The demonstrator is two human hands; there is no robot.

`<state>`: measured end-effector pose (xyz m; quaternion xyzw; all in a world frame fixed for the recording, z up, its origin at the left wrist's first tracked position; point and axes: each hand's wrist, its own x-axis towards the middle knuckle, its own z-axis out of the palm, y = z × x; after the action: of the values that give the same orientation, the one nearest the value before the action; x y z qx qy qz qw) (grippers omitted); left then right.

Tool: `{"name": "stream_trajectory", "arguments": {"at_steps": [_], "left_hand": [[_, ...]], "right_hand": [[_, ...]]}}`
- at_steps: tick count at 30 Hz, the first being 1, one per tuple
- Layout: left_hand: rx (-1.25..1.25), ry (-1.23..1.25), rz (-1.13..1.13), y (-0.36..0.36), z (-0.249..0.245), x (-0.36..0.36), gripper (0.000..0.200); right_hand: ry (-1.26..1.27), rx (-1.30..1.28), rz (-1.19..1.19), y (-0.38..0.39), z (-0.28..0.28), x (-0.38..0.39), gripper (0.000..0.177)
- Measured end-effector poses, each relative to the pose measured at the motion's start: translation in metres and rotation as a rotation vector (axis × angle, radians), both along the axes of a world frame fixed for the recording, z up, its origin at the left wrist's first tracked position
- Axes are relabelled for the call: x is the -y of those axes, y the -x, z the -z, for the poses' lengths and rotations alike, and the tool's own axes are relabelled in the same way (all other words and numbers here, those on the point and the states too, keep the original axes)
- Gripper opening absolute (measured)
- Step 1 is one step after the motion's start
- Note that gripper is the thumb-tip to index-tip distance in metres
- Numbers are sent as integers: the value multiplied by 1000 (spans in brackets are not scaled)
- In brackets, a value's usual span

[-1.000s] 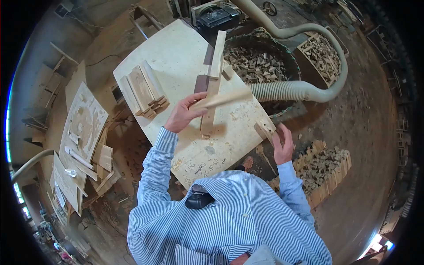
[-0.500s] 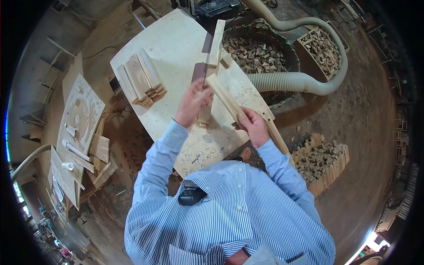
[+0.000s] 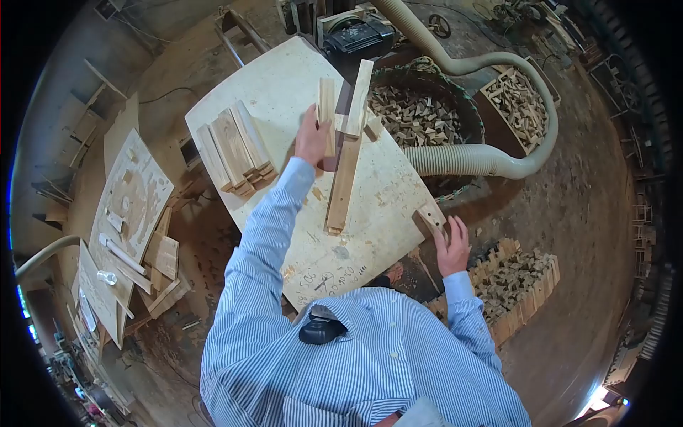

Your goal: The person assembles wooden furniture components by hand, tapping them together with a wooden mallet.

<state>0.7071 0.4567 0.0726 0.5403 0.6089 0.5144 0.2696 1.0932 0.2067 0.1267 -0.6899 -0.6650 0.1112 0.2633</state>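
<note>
My left hand (image 3: 311, 135) is closed on the side of a short wooden strip (image 3: 326, 107), held over the pale table near the fence. To the right of that strip, a long wooden fence (image 3: 345, 178) runs across the table, with a wooden block (image 3: 361, 96) on its far part. My right hand (image 3: 453, 245) has its fingers spread at the end of a wooden handle piece (image 3: 430, 215) with dark holes, at the table's right edge. A stack of wooden strips (image 3: 231, 146) lies left of my left hand.
The pale table (image 3: 277, 78) carries pencil marks near my body. Beyond its right edge stand a basket of wood offcuts (image 3: 416, 117), a ribbed hose (image 3: 462, 160) and a crate of offcuts (image 3: 523, 281). A side board (image 3: 135, 185) with scraps is at the left.
The strip passed from my right hand to my left and now lies beside the fence. My right hand moved right and down to the handle piece and opened.
</note>
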Motion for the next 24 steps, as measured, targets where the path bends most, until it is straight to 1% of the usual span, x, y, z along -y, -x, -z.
{"name": "stream_trajectory", "arguments": {"at_steps": [1,3,4,6,7,9,10,12,16,18,20,22,23,24], "left_hand": [[2,-1,3,0,-1,-16,52],[157,308,92,-4,-8,-44,46],[154,307,95,-6,1,-59,46],[-76,248,50,-16,17,-74,41],[-83,251,64,-21,22,-77,41],[-258,264,-10,-30,24,-82,40],[-263,263,-2,-34,22,-81,40],[-283,177,-89,-38,22,-76,36],[-299,183,-93,-40,12,-74,33],[-501,258,-131,-43,5,-71,32],[-471,249,-141,-43,2,-72,33],[-444,238,-149,-43,4,-72,33],[-406,247,-150,-43,5,-71,34],[-369,255,-152,-42,5,-72,34]], "right_hand": [[-1,2,3,-12,8,12,55],[131,176,4,-27,19,24,56],[130,174,7,-23,13,21,56],[319,85,79,-18,5,23,57],[247,120,73,-18,8,22,55],[258,105,87,-18,7,21,54],[267,97,87,-19,7,21,54],[253,81,95,-20,6,20,53],[230,54,91,-20,9,20,50],[218,55,73,-20,10,19,50],[212,54,52,-21,11,21,50],[274,0,32,-22,4,19,50],[258,-8,-32,-26,4,18,48],[252,-15,-42,-32,5,16,48]]}}
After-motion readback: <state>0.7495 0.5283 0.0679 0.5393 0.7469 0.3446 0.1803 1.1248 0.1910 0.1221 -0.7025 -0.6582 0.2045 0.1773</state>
